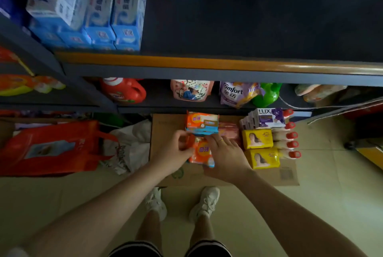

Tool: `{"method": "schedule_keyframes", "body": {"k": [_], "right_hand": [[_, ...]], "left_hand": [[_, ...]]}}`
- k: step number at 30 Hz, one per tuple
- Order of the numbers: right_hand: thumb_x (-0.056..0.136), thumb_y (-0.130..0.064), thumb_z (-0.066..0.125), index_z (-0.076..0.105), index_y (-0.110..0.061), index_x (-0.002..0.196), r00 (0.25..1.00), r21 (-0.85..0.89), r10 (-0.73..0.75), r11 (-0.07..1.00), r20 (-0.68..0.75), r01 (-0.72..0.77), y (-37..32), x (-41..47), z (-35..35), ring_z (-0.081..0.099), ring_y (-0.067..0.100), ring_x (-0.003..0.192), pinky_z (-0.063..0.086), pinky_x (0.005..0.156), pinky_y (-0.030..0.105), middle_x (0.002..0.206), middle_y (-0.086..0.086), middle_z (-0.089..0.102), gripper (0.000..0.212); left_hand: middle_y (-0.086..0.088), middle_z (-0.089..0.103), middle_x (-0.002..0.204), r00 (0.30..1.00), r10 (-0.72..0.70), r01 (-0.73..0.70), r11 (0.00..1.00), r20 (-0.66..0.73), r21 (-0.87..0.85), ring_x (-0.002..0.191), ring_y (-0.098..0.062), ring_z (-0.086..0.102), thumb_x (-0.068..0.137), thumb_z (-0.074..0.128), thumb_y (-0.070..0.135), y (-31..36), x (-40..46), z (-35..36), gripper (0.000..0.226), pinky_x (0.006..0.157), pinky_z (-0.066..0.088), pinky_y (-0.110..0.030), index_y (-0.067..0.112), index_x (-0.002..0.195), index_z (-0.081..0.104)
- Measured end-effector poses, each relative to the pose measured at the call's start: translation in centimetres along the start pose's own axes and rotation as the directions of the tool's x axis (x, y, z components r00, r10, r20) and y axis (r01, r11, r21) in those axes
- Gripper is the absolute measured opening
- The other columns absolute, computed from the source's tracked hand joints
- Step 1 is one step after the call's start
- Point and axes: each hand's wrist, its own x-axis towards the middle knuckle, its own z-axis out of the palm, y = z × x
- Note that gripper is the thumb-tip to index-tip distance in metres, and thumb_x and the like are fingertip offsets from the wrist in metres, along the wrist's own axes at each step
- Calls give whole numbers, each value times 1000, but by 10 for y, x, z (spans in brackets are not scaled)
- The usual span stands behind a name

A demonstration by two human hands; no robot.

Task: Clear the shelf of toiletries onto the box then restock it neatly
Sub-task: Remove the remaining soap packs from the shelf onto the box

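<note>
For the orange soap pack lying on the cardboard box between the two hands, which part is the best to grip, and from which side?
Grip the orange soap pack by its two long edges, coming from above. It lies flat on the flattened cardboard box, so only the top and sides are free. The yellow soap packs stand close on its right, so the left hand has more room than the right hand.

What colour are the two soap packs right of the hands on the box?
Yellow, each with a printed portrait: yellow soap packs, seen in the head view.
</note>
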Motion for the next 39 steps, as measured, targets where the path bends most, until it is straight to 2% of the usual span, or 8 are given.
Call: {"method": "schedule_keyframes", "body": {"k": [5,11,18,21,25,30,34,39], "right_hand": [[78,-40,63,24,-11,141,992,-109,70,992,106,-58,15,45,55,35,27,129,33,103,37,140,8,34,79],[83,-28,59,27,-6,138,990,-197,131,973,58,-117,18,69,98,41,27,123,34,102,37,134,10,40,68],[93,-15,40,21,-8,144,977,-135,209,970,40,-202,12,69,111,25,27,138,36,105,39,150,11,24,56],[89,-21,55,39,-14,136,982,20,183,983,-40,-182,8,67,86,29,28,137,43,99,44,151,9,27,50],[80,-17,60,63,-9,105,907,184,48,982,-418,32,1,67,21,59,34,103,56,69,40,118,12,59,27],[85,-11,49,65,-5,99,715,152,-73,957,-695,246,-8,84,-91,58,28,98,48,81,34,111,12,61,22],[85,-13,46,62,-4,107,648,111,-67,967,-758,230,-10,135,-159,55,33,99,45,85,37,113,16,59,28],[91,-8,44,30,-8,143,788,122,64,992,-613,14,-10,225,-193,26,35,135,29,109,43,151,12,27,54]], "left_hand": [[5,55,120,998,-3,7,998,-68,68,103,-6,52,94,52,26,-25,28,-10,30,72,39,-13,21,123,48],[16,64,95,994,74,-62,988,-80,145,92,-3,61,95,49,22,-50,34,-36,13,88,50,-30,33,98,55],[19,60,91,968,246,-219,929,-56,298,85,6,57,95,48,19,-37,37,-59,15,73,42,-5,22,107,58],[13,63,96,934,355,-314,870,-41,380,86,5,56,94,51,19,-21,33,-69,17,74,43,-4,21,108,60],[2,64,105,797,600,-484,702,-68,522,97,-9,58,90,54,14,12,26,-92,21,84,51,-30,13,110,62],[-13,54,126,490,868,-435,326,-83,839,118,-26,48,82,56,26,73,32,-132,43,96,42,-36,6,120,55],[-18,17,153,631,765,-181,304,-127,935,141,-33,17,69,71,52,117,55,-164,101,115,17,-46,2,144,25],[-10,-7,157,740,632,-36,380,-231,924,144,-24,-5,61,49,82,125,79,-178,123,115,1,-37,10,148,-2]]}}
